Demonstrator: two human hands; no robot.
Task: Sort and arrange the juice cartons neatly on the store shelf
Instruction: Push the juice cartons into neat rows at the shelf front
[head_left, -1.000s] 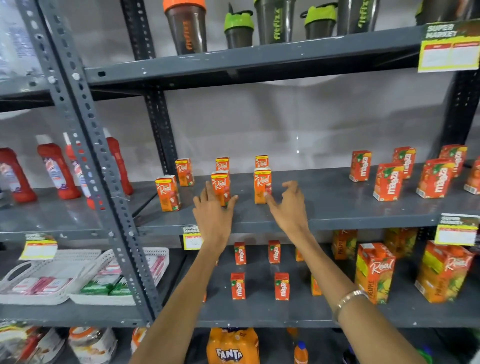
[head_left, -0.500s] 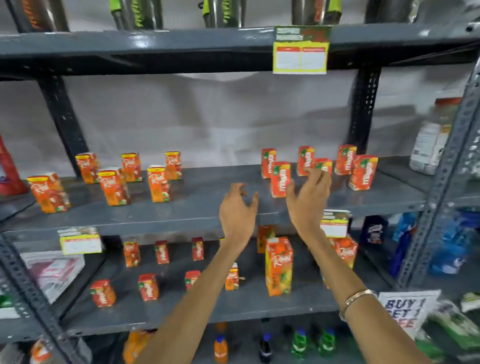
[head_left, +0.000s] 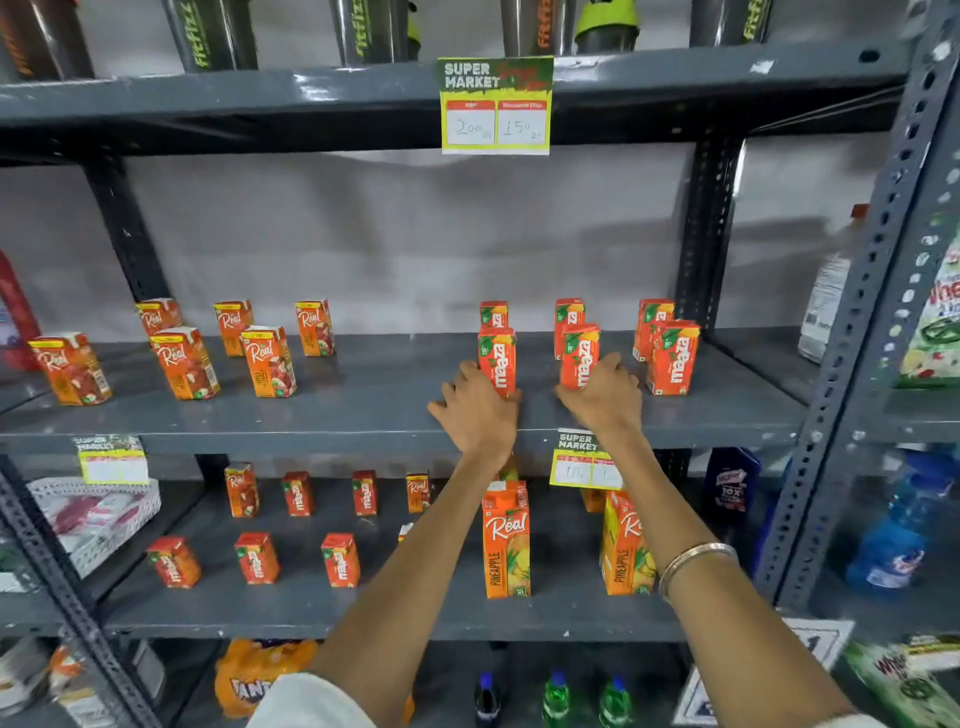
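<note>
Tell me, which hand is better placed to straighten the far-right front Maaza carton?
The right hand: it already sits at the middle front Maaza carton, next to the far-right carton. The left hand would have to cross over.

The middle shelf (head_left: 374, 410) has a wide bare stretch between the Real cartons (head_left: 267, 361) on the left and the Maaza cartons (head_left: 672, 358) on the right. The Maaza cartons stand in close pairs, front and back, with small gaps between pairs. Above them is lots of open room up to the top shelf (head_left: 208, 98).

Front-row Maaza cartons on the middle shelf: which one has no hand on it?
The rightmost front Maaza carton; the left hand and right hand touch the others.
</note>
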